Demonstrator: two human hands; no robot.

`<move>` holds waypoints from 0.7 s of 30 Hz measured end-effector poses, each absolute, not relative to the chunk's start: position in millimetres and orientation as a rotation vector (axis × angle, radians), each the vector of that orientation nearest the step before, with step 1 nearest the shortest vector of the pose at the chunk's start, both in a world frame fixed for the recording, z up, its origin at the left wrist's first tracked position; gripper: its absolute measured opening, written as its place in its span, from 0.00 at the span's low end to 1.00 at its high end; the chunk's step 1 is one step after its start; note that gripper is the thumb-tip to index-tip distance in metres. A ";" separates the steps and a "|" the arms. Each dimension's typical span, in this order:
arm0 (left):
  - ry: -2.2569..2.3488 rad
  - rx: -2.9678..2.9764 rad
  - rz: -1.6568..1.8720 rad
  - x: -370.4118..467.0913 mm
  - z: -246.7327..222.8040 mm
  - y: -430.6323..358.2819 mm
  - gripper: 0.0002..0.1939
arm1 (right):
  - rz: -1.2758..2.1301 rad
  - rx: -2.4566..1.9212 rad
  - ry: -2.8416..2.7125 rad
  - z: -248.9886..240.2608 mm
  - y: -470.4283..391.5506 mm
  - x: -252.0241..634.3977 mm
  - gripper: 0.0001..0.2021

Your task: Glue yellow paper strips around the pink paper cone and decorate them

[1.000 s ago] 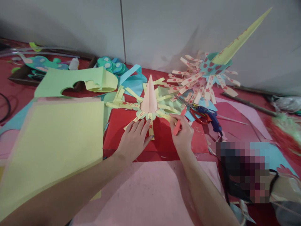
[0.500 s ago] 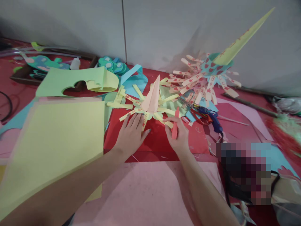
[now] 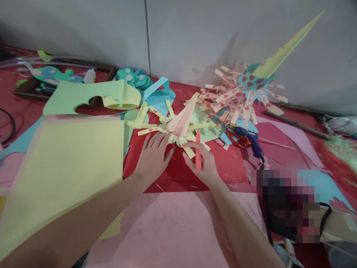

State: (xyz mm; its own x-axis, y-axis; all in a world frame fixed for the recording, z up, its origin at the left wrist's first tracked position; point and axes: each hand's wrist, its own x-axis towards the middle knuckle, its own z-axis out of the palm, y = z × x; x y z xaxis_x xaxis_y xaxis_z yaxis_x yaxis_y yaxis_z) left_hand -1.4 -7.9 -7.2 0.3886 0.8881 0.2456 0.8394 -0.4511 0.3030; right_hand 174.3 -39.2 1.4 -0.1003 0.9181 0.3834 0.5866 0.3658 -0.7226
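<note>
A paper craft with a folded pink cone (image 3: 182,120) in the middle and yellow strips (image 3: 153,130) spreading around it lies on a red sheet (image 3: 228,163). Red letters and stars mark several strips. My left hand (image 3: 153,156) rests flat at the craft's near left edge, fingers extended and thumb apart. Held in my right hand (image 3: 206,166) is a pinkish-red marker (image 3: 198,150), nearly upright, with the thumb and fingertips close to a front strip. Whether those fingertips touch the strip, I cannot tell.
Yellow paper sheets (image 3: 83,160) lie left, below a green cut-out sheet (image 3: 69,98). At right are a taller fringed paper craft (image 3: 258,80), scissors (image 3: 237,141) and a blue glue gun (image 3: 252,141). A brown tray (image 3: 25,91) stands back left. Pink paper (image 3: 178,227) is in front.
The craft has turned, so its lettered strips point more to the left and its cone leans right. My right hand has moved left and slightly down with the marker.
</note>
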 end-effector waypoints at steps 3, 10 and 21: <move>1.517 2.470 0.676 -2.2 -5.9 -7.0 0.21 | 0.525 -1.328 -1.777 3.3 -39.2 173.8 0.11; 1.437 2.233 0.774 -3.2 -2.3 -4.1 0.21 | 0.584 -1.342 -1.725 3.8 -38.5 174.1 0.08; 1.367 2.040 0.703 -4.0 -2.8 3.3 0.22 | 0.625 -1.220 -1.762 5.0 -39.4 174.5 0.08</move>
